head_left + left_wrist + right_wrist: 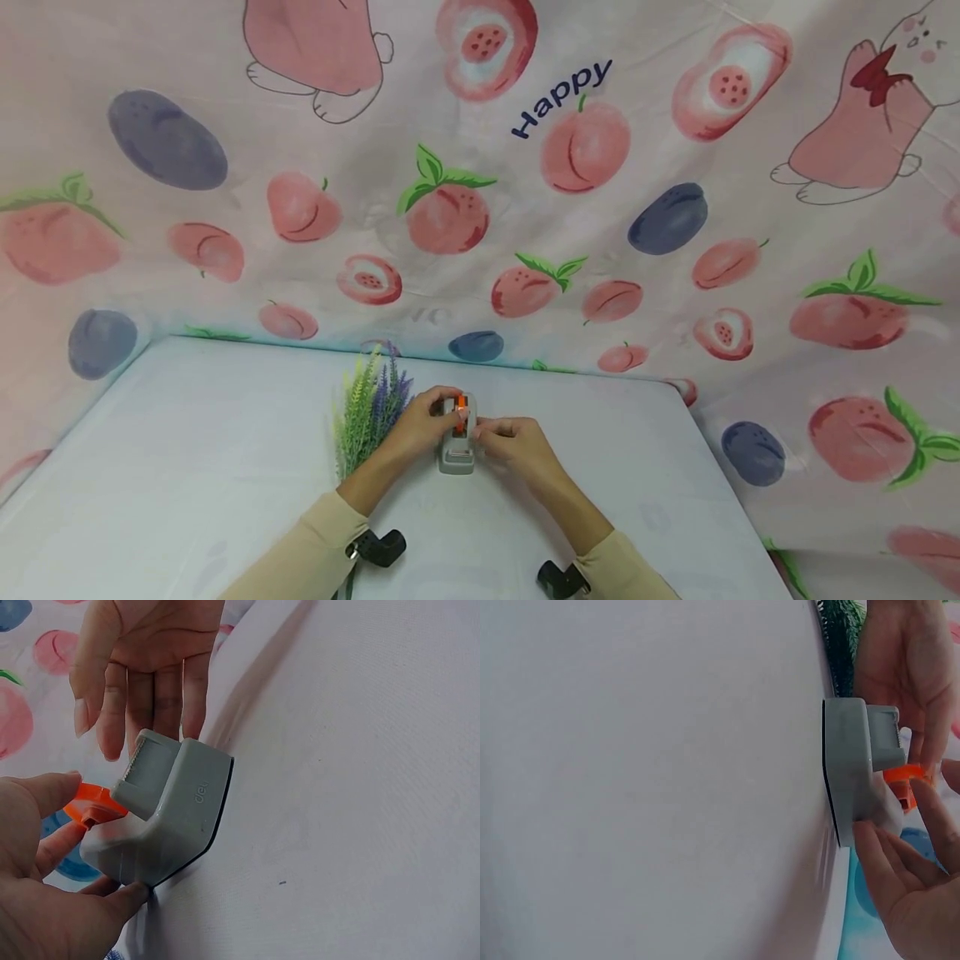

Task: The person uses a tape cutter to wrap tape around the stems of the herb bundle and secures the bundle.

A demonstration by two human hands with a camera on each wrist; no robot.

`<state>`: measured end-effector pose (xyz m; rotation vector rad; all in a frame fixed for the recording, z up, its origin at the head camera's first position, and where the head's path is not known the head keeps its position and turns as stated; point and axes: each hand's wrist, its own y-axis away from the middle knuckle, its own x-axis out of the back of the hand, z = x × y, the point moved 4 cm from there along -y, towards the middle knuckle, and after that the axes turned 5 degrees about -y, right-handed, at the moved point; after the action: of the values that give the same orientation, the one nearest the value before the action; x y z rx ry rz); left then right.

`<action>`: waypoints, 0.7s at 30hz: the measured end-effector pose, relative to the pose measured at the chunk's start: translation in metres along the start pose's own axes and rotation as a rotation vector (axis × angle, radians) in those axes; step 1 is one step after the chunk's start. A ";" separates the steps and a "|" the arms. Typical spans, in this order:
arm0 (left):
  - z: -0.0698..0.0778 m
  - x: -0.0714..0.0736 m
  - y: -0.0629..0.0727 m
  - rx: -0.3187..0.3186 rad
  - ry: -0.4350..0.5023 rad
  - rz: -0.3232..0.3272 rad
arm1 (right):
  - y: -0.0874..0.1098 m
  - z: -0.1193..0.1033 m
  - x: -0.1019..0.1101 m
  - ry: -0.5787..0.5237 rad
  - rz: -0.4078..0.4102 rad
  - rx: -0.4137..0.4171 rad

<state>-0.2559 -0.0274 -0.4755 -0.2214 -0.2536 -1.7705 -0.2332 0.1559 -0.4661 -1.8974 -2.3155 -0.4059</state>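
A grey tape dispenser [457, 457] with a toothed cutting edge stands on the white table, its cutter end towards me. An orange tape spool [96, 804] sits in its hollow. My left hand [422, 423] reaches in from the left and pinches the spool between thumb and finger; a lower fingertip touches the dispenser's grey body [176, 814]. On the other side is my right hand [521, 450], its fingertips against the dispenser's side, as the right wrist view shows at the base [847, 772]. Its fingers look fairly straight there. Whether tape is on the spool cannot be made out.
Artificial lavender stems [363, 408], green, yellow and purple, lie left of the dispenser, partly under my left forearm. A fruit-printed cloth [450, 292] hangs behind the white table [225, 433]. Each wrist carries a black camera [381, 548].
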 end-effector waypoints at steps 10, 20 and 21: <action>-0.001 0.001 -0.001 0.011 0.033 0.019 | -0.001 -0.005 -0.005 0.050 -0.020 0.011; 0.001 -0.001 -0.003 0.023 0.078 0.033 | -0.001 -0.014 -0.001 0.083 -0.049 0.028; 0.001 -0.001 -0.002 0.024 0.081 0.036 | -0.001 -0.014 0.000 0.086 -0.052 0.027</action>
<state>-0.2579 -0.0258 -0.4746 -0.1352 -0.2113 -1.7359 -0.2357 0.1519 -0.4529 -1.7747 -2.3071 -0.4502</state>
